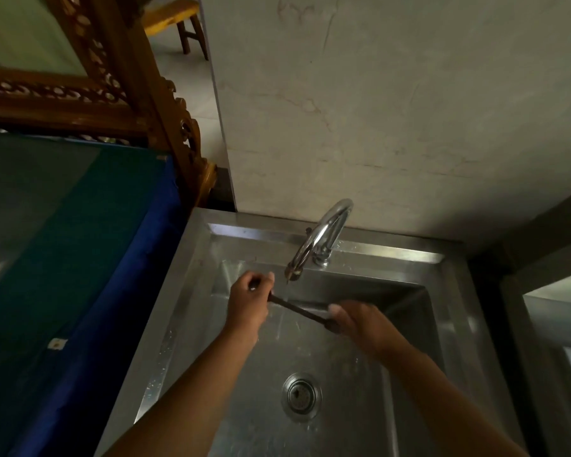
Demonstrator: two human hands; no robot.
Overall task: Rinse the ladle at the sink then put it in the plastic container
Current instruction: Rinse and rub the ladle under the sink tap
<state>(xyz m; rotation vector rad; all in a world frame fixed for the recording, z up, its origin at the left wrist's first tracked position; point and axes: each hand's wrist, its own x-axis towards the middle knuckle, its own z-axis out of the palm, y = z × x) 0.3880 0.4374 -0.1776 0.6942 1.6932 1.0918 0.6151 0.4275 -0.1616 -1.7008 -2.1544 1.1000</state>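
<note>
Steel sink (192, 311) fills lower centre of frame, drain (301, 396) in the basin floor at lower centre. Curved chrome tap (323, 235) at upper centre of the sink, spout pointing down-left; thin stream of water falling from the spout, droplets on the basin walls.

Ladle (297, 308) held over the basin, just below the spout: dark slim handle running from centre-left down to centre-right, tilted, crossing the stream. Bowl end not visible, hidden inside one of the hands; cannot tell which.

Left hand (249, 303) at centre-left, grip closed around the upper end of the handle, thumb on top. Right hand (360, 323) at centre-right, grip closed around the lower end, fingertips curled over it. Both forearms entering from the bottom edge, bare.

Blue-edged green surface (63, 242) along the left of frame, touching the sink's left rim. Carved wooden frame (119, 77) at upper left, leaning behind it. Pale marbled wall (393, 110) across upper right, directly behind the tap. Yellow stool (175, 21) at top, left of centre, on a light floor.
</note>
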